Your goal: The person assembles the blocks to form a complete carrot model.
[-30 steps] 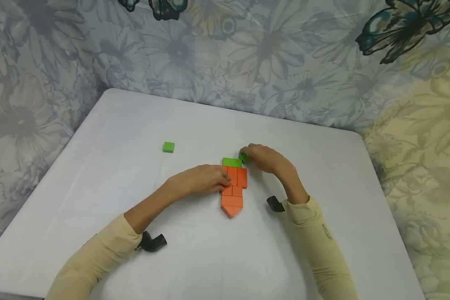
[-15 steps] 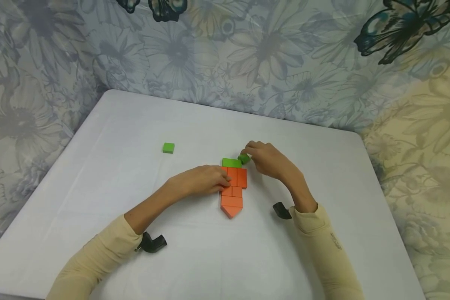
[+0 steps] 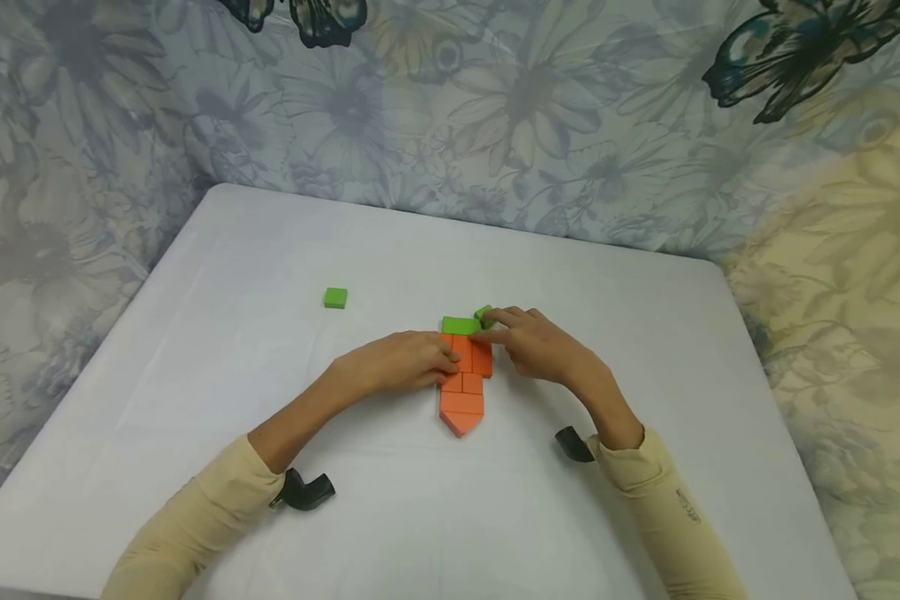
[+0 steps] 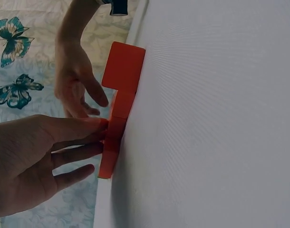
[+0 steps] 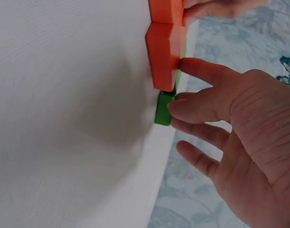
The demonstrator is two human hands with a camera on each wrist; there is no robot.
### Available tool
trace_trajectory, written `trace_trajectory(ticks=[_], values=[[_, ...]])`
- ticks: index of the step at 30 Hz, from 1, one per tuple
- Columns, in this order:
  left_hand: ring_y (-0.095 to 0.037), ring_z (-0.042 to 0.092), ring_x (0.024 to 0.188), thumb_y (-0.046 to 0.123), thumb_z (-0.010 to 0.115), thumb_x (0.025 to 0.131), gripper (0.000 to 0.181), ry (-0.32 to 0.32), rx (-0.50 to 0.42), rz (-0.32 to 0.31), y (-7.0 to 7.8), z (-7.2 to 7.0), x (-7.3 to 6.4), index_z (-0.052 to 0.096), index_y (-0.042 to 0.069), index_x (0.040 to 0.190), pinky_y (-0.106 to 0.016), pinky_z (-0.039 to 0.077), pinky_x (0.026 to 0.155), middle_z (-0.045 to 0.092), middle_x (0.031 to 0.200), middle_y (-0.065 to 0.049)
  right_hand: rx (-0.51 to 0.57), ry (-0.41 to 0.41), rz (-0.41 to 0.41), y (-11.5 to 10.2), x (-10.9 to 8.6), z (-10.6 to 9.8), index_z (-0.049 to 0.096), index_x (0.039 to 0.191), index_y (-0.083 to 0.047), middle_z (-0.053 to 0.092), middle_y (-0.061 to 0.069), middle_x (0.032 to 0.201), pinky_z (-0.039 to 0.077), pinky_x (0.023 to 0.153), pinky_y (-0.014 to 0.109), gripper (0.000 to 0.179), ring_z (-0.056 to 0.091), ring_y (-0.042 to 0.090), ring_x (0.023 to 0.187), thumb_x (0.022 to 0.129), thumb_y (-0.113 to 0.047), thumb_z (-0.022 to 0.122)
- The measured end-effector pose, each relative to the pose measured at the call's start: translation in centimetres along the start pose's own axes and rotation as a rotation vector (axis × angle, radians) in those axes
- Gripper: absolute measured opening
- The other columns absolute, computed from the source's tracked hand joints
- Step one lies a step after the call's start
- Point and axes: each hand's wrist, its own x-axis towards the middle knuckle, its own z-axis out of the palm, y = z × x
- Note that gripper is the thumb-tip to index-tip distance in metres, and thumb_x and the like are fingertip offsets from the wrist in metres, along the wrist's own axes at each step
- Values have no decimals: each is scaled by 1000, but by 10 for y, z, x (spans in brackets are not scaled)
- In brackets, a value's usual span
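Observation:
Orange blocks lie fitted together on the white table, narrowing to a point at the near end. A green rectangular block borders their far end. My left hand rests its fingertips on the left side of the orange blocks, fingers mostly straight. With my right hand I pinch a small green block between thumb and a finger, at the right end of the green rectangle. Another finger of that hand touches an orange block. My fingers partly hide the small green block's shape.
A separate green square block lies to the left, farther back on the white table. Black wrist devices stick out from both sleeves. A patterned flower-and-butterfly cloth hangs behind the table.
My right hand has shifted nearer, one finger now reaching over the orange blocks. The small green block stays beside the green rectangle. My left hand has barely moved.

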Motion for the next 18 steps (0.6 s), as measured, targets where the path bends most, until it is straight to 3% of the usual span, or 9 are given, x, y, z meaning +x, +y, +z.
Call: trace_trajectory(ticks=[5,8,14,18], values=[[-22,59,137,19,67,104,30,52,11,35,-9,4,2,74,15,132,-38,49,119,67,143,-5,10,-27,38,0,-2,-4,71,137,-22,60,11,148,55,101,52,59,59,34,136,92,15,61],[-23,55,142,19,67,104,31,113,-12,-10,-23,1,-8,73,16,134,-39,47,122,62,149,-4,16,-45,34,0,1,-5,71,137,-21,60,11,148,55,102,52,57,59,35,135,93,13,62],[-35,56,140,12,72,99,42,259,28,-232,-69,-23,-50,66,8,141,-52,47,120,61,148,-14,19,-38,7,-2,7,-5,72,136,-19,61,12,147,56,100,51,54,61,36,132,93,12,62],[-43,54,139,10,76,96,57,254,65,-403,-99,-37,-72,56,3,149,-58,47,118,56,150,-23,25,-23,-3,-3,7,-4,72,135,-19,62,13,146,57,97,51,53,62,36,130,93,12,62]])
